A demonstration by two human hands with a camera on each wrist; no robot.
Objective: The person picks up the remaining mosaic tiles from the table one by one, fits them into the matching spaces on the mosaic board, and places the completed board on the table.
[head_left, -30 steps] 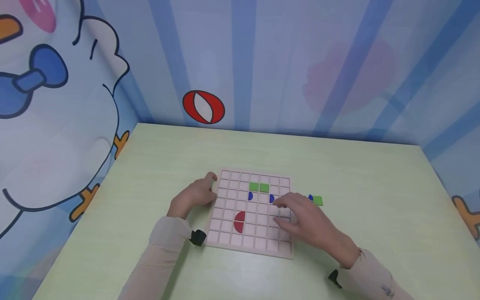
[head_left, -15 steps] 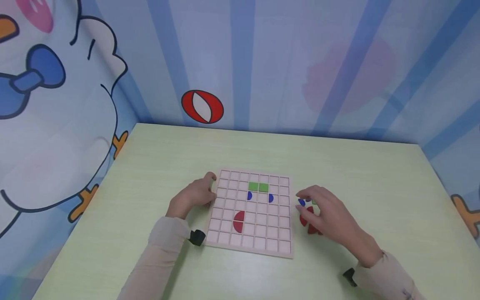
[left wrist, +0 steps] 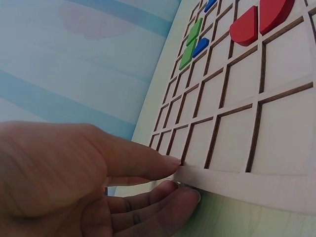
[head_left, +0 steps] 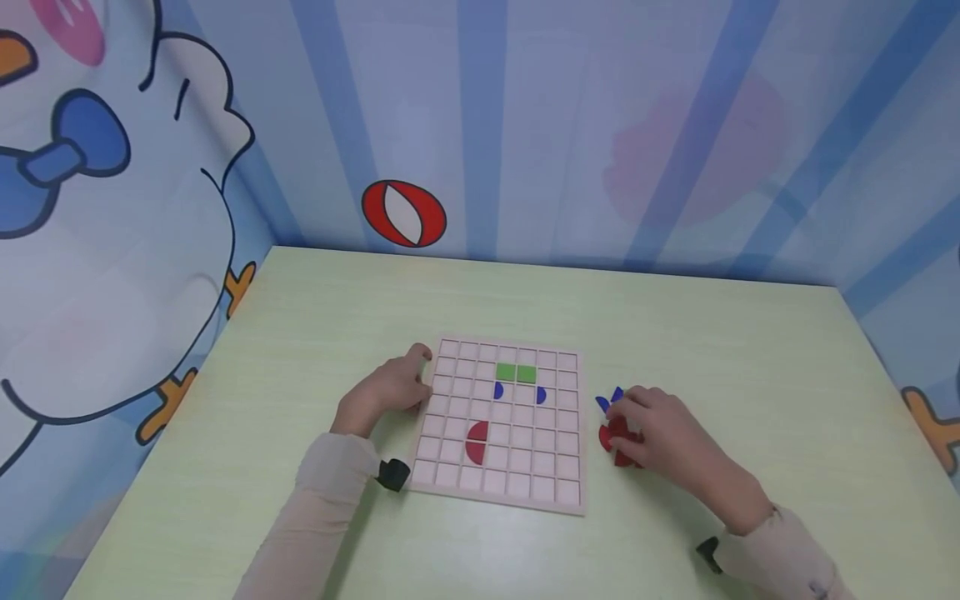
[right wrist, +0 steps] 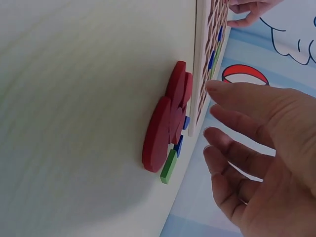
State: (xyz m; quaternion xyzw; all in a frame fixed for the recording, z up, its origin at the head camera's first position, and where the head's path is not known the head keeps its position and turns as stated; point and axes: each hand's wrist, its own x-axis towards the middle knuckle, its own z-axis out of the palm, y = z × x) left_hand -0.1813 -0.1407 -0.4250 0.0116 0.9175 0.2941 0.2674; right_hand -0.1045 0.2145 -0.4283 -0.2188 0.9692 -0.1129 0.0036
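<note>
A pale pink grid board [head_left: 495, 502] lies on the table. My left hand [head_left: 384, 392] grips its left edge; in the left wrist view the thumb [left wrist: 148, 160] is on the rim and the fingers are lower at the edge. On the grid are two green squares [head_left: 506, 372], two small blue half-rounds [head_left: 542, 396] and two red quarter-round pieces [head_left: 477, 432]. My right hand [head_left: 667, 437] hovers right of the board over loose red pieces [right wrist: 157, 136], its fingers parted and holding nothing. Blue pieces [head_left: 602, 403] lie beside them, plus a green block [right wrist: 169, 167], hidden by the hand in the head view.
The light green table [head_left: 360, 292] extends around the board on all sides. Behind it stands a backdrop [head_left: 555, 142] with blue stripes and cartoon figures. Each wrist wears a black camera [head_left: 393, 474].
My right hand has moved from above the board's right side to the loose pieces beside it, then lowered over them. The left hand keeps its place at the board's edge.
</note>
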